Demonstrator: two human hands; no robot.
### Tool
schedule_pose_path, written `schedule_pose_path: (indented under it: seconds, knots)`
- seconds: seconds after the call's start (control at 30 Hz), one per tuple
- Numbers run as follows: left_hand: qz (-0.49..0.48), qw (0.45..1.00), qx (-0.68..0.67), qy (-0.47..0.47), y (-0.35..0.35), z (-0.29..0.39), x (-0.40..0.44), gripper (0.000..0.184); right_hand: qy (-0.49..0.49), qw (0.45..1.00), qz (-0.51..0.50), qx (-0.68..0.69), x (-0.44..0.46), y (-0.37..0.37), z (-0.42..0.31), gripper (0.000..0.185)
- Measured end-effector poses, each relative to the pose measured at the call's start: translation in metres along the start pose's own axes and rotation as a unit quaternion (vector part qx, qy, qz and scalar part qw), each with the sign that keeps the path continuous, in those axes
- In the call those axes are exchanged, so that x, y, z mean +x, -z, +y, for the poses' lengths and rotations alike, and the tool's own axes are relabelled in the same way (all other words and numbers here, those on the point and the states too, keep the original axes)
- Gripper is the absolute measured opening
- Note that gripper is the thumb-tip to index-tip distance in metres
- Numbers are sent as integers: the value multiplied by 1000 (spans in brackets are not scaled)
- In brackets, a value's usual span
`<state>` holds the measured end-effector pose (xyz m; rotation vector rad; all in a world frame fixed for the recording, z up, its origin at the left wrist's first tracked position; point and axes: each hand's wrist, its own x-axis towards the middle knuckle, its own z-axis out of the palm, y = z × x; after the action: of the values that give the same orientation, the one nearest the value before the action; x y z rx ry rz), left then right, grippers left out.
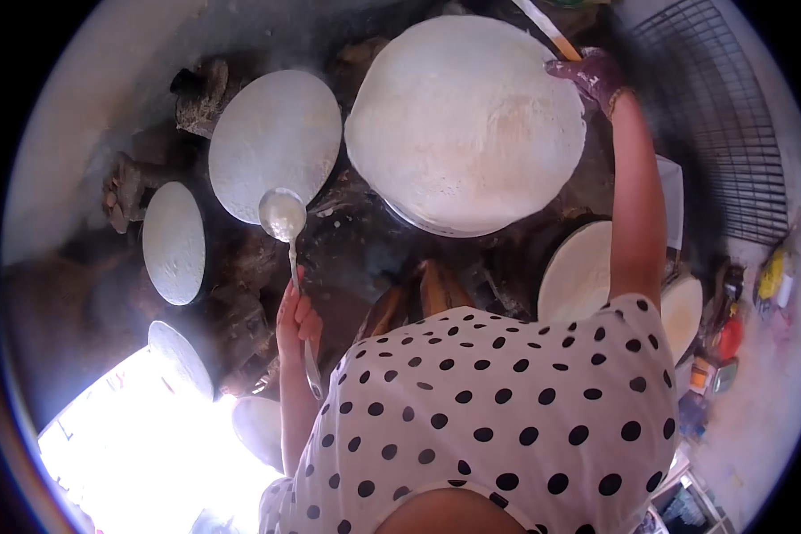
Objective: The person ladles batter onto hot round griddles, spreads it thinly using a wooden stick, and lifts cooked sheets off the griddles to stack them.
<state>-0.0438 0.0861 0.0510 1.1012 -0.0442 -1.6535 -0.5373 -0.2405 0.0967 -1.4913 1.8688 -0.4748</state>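
My left hand [298, 322] is closed around the handle of a metal ladle [283, 216], whose bowl holds pale batter. The bowl overlaps the lower edge of a round griddle [276, 142] coated in white. My right hand [598, 76], in a dark purple glove with white smears, grips the orange-brown end of a flat tool [556, 34] with a pale blade, cut off at the top of the view. Its fingers are at the right edge of a large round flatbread [467, 125]. The bread covers most of the griddle below it.
More white rounds lie at left [174, 243], lower left [182, 356] and behind my right arm [578, 271]. Firewood [203, 96] sits at the back left. A wire grid [712, 116] stands at right. Bright light washes out the lower left.
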Motion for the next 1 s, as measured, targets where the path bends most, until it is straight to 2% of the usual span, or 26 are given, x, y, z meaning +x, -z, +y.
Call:
schedule_pose_path:
  seconds: [0.07, 0.13, 0.2, 0.27, 0.3, 0.37, 0.4, 0.47, 0.5, 0.53, 0.57, 0.6, 0.63, 0.67, 0.7, 0.73, 0.77, 0.83, 0.87, 0.9, 0.97, 1.0]
  knots:
    - [6, 1000, 21, -13, -1, 1, -9, 36, -35, 998, -46, 11, 2, -7, 47, 38]
    - [-31, 999, 38, -6, 3, 1, -13, 37, -66, 996, -54, 2, -6, -41, 101, 35]
    - [-91, 993, 65, 24, 13, 7, -8, 39, -93, 995, 14, -22, -46, -83, 152, 33]
    - [-114, 989, 78, 44, 27, 4, 0, 39, -161, 980, 119, -19, -128, -97, 176, 30]
    - [-104, 989, 90, 62, 25, 3, -1, 38, -185, 976, 116, 31, -171, -84, 204, 38]
    - [-130, 981, 103, 104, 34, -9, 15, 38, -203, 951, 170, 162, -259, -34, 274, 34]
    - [-131, 978, 111, 118, 36, -19, 22, 38, -180, 913, 217, 296, -306, 8, 316, 33]
    - [-150, 970, 127, 146, 35, -23, 24, 38, -47, 765, 282, 578, -415, 96, 371, 33]
    - [-157, 964, 138, 162, 27, -29, 19, 38, -73, 808, 370, 453, -462, 134, 345, 32]
    - [-164, 960, 146, 177, 19, -38, 13, 38, -147, 858, 453, 191, -501, 160, 299, 31]
    - [-173, 955, 158, 181, 10, -46, 5, 38, -204, 845, 494, -7, -530, 176, 262, 31]
    - [-182, 952, 161, 185, 0, -48, 1, 38, -197, 843, 474, -161, -547, 190, 229, 32]
    - [-180, 950, 167, 194, -11, -45, 1, 38, -121, 787, 435, -420, -550, 201, 208, 32]
    - [-173, 949, 185, 187, -16, -88, -16, 37, -34, 684, 367, -630, -565, 202, 261, 33]
    - [-169, 946, 201, 191, -28, -129, -26, 37, -123, 722, 384, -562, -561, 198, 312, 33]
    - [-175, 944, 205, 192, -36, -135, -33, 37, -208, 742, 398, -497, -552, 191, 326, 32]
    - [-180, 941, 216, 189, -44, -143, -43, 37, -376, 672, 377, -515, -539, 178, 373, 26]
    - [-187, 938, 227, 183, -49, -155, -55, 36, -206, 579, 450, -648, -531, 130, 351, 11]
    - [-188, 939, 226, 179, -49, -159, -62, 36, -131, 645, 477, -583, -527, 116, 403, 8]
    - [-192, 941, 216, 176, -49, -162, -71, 36, -150, 635, 483, -584, -528, 91, 387, 7]
    - [-189, 943, 214, 170, -57, -181, -90, 35, -135, 681, 497, -521, -529, 52, 438, 6]
    - [-170, 948, 208, 171, -63, -191, -99, 36, -157, 709, 487, -486, -529, 33, 462, 8]
